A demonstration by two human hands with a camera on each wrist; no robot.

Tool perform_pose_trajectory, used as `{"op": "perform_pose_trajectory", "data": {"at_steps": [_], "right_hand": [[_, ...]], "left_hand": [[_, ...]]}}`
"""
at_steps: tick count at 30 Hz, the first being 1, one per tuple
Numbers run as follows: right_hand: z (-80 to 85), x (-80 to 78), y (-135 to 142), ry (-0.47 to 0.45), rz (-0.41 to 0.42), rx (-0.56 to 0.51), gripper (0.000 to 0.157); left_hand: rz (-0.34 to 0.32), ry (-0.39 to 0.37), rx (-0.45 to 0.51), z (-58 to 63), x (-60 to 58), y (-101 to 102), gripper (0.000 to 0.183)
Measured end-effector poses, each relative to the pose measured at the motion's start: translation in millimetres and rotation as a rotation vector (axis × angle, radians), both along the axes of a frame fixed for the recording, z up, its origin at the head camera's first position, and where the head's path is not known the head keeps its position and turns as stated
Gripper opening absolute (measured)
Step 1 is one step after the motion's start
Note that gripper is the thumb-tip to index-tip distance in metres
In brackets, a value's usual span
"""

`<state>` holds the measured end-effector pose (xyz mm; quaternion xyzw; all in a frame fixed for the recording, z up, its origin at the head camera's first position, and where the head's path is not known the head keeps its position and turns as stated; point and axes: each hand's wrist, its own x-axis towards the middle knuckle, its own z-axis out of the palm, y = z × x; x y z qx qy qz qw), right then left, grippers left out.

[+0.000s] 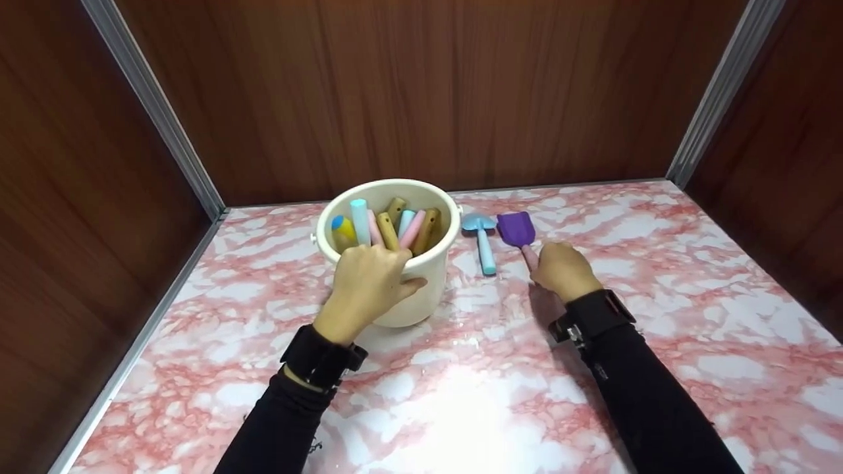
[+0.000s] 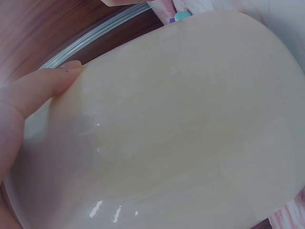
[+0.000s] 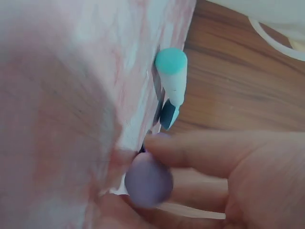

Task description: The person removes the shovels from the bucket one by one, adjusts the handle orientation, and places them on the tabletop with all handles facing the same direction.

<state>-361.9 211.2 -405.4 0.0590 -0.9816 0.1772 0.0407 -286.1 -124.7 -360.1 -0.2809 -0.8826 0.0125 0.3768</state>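
Observation:
A cream bucket [image 1: 415, 296] stands on the table, and my left hand [image 1: 369, 280] grips its near rim. In the left wrist view the thumb [image 2: 62, 78] lies along the bucket's outer wall [image 2: 181, 119]; the fingers are hidden there. Several handles in blue, pink, yellow and brown stick up inside the bucket. To its right, my right hand [image 1: 565, 268] holds the pink handle of a toy shovel with a purple blade [image 1: 516, 228]. The right wrist view shows the rounded handle end [image 3: 148, 181] between thumb and fingers. Between bucket and shovel lies a light-blue toy trowel [image 1: 485, 247], touched by neither hand.
The table [image 1: 263, 368] has a red-and-white marbled top. Brown wood-grain panels [image 1: 395, 92] enclose it at the back and both sides, with metal strips [image 1: 158, 105] at the corners. A bright glare falls near the front middle.

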Motion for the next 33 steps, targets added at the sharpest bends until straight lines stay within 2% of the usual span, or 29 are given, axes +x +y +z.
{"op": "perform_pose_trajectory", "data": {"at_steps": [3, 4, 5, 12, 15, 22, 27, 31, 33], "right_hand": [[-1.3, 0.1, -1.6, 0.043, -0.001, -0.029, 0.054], [-2.3, -0.1, -2.1, 0.041, 0.002, -0.045, 0.055], [-3.1, -0.3, -2.5, 0.032, 0.003, -0.059, 0.054], [-7.0, -6.3, -3.2, -0.023, -0.003, -0.079, 0.022], [-8.9, -10.0, -2.9, -0.02, -0.009, -0.08, 0.024], [-15.3, -16.3, -1.5, 0.075, 0.01, -0.08, 0.03], [-17.5, -19.0, -4.0, 0.088, -0.002, -0.108, 0.023], [-16.8, -19.1, -4.7, 0.081, -0.029, -0.141, 0.034], [-16.3, -18.7, -4.3, 0.085, -0.038, -0.153, 0.032]], "left_hand": [[-0.005, -0.005, 0.008, 1.4, 0.0, -0.2, 0.049], [-0.006, -0.005, 0.006, 1.7, -0.1, -0.5, 0.049], [-0.008, -0.003, 0.004, 2.0, -0.2, -0.8, 0.049], [-0.014, 0.002, 0.005, 2.3, -0.6, -1.9, 0.049], [-0.016, 0.002, 0.014, 1.2, -0.3, -1.4, 0.049], [-0.027, 0.009, 0.026, -0.7, 0.1, -0.2, 0.048], [-0.02, 0.004, 0.025, -0.3, 0.3, -0.9, 0.048], [-0.023, -0.004, 0.024, -0.4, -0.4, -1.5, 0.048], [-0.025, 0.001, 0.022, -0.5, -0.9, -1.8, 0.048]]}}
